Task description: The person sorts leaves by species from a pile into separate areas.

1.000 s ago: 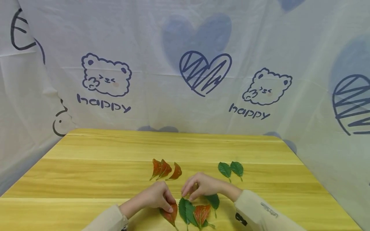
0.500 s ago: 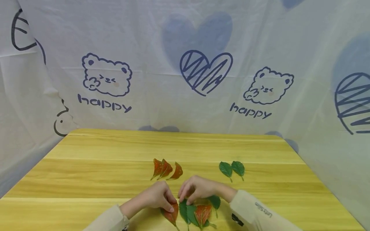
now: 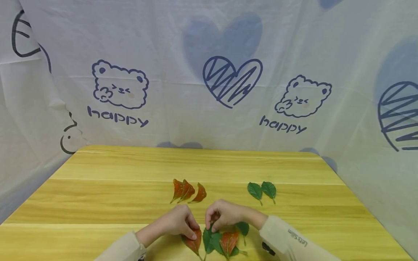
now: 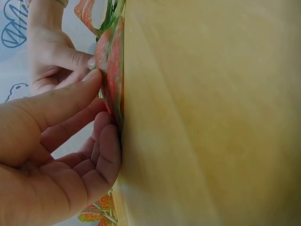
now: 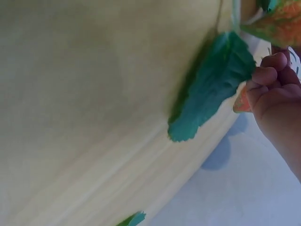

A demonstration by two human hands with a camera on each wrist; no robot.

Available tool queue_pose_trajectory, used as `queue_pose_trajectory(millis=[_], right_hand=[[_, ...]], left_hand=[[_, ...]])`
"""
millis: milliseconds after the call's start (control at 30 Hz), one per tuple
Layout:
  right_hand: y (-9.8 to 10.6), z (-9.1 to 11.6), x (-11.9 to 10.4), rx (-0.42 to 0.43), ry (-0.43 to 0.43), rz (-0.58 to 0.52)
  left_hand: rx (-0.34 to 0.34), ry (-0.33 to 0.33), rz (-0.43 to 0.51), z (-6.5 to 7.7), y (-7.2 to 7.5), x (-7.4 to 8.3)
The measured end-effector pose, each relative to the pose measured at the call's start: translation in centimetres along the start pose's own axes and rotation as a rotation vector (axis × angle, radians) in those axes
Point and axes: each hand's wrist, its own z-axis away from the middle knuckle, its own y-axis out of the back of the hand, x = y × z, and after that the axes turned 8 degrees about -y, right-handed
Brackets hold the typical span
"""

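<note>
In the head view my left hand (image 3: 183,221) pinches a red leaf (image 3: 193,244) between thumb and fingers, close to the tabletop. The left wrist view shows the thumb on the edge of this red-green leaf (image 4: 112,70), other fingers curled by its lower end. My right hand (image 3: 225,213), just to the right, has thumb and forefinger on the upper end of a green leaf (image 3: 207,242). Against it lies a second green leaf (image 3: 216,242), partly covered by a red leaf (image 3: 229,240). Another green leaf (image 3: 243,227) sits beneath the right wrist.
Farther back on the wooden table (image 3: 114,195) lie several red leaves (image 3: 187,190), and two green leaves (image 3: 254,190) are to the right. A printed white cloth (image 3: 176,108) hangs behind the table.
My right fingers have come down onto the upper end of the green leaf, and its stem has swung slightly left. The left hand keeps its pinch on the red leaf.
</note>
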Motion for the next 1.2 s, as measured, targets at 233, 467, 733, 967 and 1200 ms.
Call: queue_pose_trajectory(millis=[233, 467, 733, 967, 1200], right_hand=[[1.0, 0.7, -0.3, -0.064, 0.089, 0.005], [1.7, 1.4, -0.1, -0.055, 0.103, -0.042], [1.8, 2.5, 0.2, 0.079, -0.078, -0.150], [2.0, 3.4, 0.0, 0.243, -0.231, -0.223], [2.2, 4.5, -0.1, 0.372, -0.288, -0.259]], left_hand=[[-0.004, 0.010, -0.002, -0.1, 0.0, -0.1], [-0.009, -0.005, 0.002, -0.1, 0.0, -0.2], [-0.006, -0.001, 0.004, -0.1, 0.0, -0.3], [-0.005, 0.006, -0.004, -0.1, 0.0, -0.1], [-0.017, 0.010, 0.003, 0.0, 0.1, 0.1]])
